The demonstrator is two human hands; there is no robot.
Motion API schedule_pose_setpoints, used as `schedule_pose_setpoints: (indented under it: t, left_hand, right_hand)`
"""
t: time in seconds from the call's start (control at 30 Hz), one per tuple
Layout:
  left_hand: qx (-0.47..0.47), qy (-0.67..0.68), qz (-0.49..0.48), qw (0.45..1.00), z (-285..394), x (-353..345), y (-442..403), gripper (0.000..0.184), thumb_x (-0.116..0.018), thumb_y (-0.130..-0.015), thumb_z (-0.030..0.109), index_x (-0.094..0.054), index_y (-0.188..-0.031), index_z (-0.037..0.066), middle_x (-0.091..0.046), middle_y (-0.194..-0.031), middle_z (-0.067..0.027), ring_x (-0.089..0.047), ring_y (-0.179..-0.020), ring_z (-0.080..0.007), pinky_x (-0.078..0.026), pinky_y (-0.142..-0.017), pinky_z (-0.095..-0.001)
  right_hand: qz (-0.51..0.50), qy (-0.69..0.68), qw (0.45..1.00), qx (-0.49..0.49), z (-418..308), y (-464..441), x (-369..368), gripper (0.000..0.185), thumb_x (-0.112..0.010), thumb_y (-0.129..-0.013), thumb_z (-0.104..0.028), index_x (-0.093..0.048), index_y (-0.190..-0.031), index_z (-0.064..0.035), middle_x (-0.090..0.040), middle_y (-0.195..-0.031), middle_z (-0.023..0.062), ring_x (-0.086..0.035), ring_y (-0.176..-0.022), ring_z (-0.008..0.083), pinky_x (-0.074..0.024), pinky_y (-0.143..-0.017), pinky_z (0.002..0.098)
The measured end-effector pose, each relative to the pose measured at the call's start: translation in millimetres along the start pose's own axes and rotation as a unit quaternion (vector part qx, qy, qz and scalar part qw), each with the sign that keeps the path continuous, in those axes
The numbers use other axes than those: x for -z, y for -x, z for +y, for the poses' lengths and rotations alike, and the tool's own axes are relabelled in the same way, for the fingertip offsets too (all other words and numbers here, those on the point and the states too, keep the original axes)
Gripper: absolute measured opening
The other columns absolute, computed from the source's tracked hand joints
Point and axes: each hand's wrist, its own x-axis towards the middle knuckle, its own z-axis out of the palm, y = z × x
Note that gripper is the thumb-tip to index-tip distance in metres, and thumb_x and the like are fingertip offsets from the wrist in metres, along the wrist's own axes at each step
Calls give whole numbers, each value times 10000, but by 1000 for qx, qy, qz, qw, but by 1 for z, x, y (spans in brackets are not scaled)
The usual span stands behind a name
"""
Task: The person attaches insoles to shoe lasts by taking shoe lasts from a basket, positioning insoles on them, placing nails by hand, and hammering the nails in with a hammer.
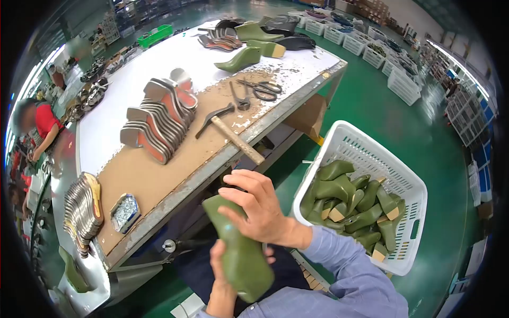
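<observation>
A green shoe last (241, 265) is held in front of my body, below the table's front edge. My left hand (220, 273) is wrapped round its lower part, with fingertips showing on the far side. My right hand (257, 204) lies over the upper end, its fingers spread and slightly bent, thumb against the last. On the table beyond are a hammer (236, 139) with a wooden handle, pincers (242, 98) and black scissors (262, 89). Stacked insoles (159, 119) stand to their left.
A white basket (419, 212) of green lasts stands at the right. More lasts (239, 59) lie at the table's (175, 175) far end. A small box of tacks (125, 213) and another insole stack (84, 209) are near left. A person in red (46, 121) works at far left.
</observation>
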Motion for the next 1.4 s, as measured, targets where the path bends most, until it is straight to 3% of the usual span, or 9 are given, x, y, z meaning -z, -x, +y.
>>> schedule_pose_setpoints:
  t: [0.07,0.13,0.27,0.4,0.63,0.97,1.1,1.17,1.4]
  left_hand:
    - [-103,102,-122,982,15,28,18,856,-471,-812,636,-441,-1326,-47,-568,-1167,-300,-642,-948,-425,-553,-852,-496]
    - [-216,116,-61,967,25,11,30,831,-483,-810,590,-423,-1351,-39,-525,-1250,-286,-596,-1056,-417,-507,-929,-494]
    - [-379,-158,144,901,73,20,64,857,-592,-757,365,-281,-1462,-13,-347,-1466,-263,-382,-1336,-410,-327,-1122,-459]
    - [-595,-295,75,744,141,-23,101,1059,-782,-659,286,-173,-1488,35,-423,-1384,-236,-500,-1227,-369,-437,-1023,-469]
    - [-631,-133,179,743,139,59,169,824,-581,-785,388,-264,-1481,81,-427,-1400,-206,-372,-1341,-354,-273,-1130,-482]
    - [-533,-227,412,703,120,82,206,449,-596,-862,198,-442,-1240,12,-566,-1166,-127,-586,-1082,-222,-497,-952,-363]
    - [-389,-460,537,590,168,88,211,251,-551,-873,104,-553,-1105,9,-608,-946,-77,-618,-772,-142,-514,-493,-227]
    - [-364,-704,482,374,230,71,175,255,-594,-846,53,-652,-1092,20,-680,-974,-85,-635,-810,-156,-509,-717,-295]
    - [-159,-829,412,343,313,84,88,196,-711,-686,146,-737,-812,-1,-695,-708,-147,-665,-640,-215,-510,-648,-320]
  right_hand:
    - [-38,-180,970,-156,-22,19,-10,678,-778,-778,-204,-422,-1328,-32,-483,-1287,175,-513,-1166,310,-412,-977,407]
    - [-237,-588,668,-390,-44,72,-24,931,-776,-818,-237,-164,-1481,-6,-452,-1310,146,-454,-1226,237,-376,-1032,389]
    - [-379,-565,638,-361,-58,62,-41,754,-790,-799,-167,-319,-1357,20,-501,-1213,125,-520,-1150,231,-420,-986,350]
    - [-275,-313,909,-29,-45,-5,-83,706,-808,-677,-11,-409,-1259,0,-535,-1152,208,-568,-1075,364,-466,-921,396]
    - [-335,-301,892,48,-64,-17,-164,596,-716,-679,81,-476,-1213,-28,-547,-1073,175,-555,-960,383,-479,-829,427]
    - [-354,-187,905,145,-72,-10,-159,508,-613,-692,56,-514,-1179,-44,-518,-980,117,-525,-887,301,-458,-787,379]
    - [-387,-143,901,133,-77,-3,-166,530,-642,-683,5,-515,-1197,-18,-542,-998,133,-546,-895,309,-457,-799,389]
    - [-366,-139,908,150,-77,7,-169,574,-670,-656,-24,-533,-1212,20,-553,-1040,152,-546,-939,305,-456,-836,390]
    - [-350,-156,920,85,-79,19,-171,578,-731,-578,2,-495,-1104,-34,-509,-1028,136,-545,-939,309,-473,-784,383]
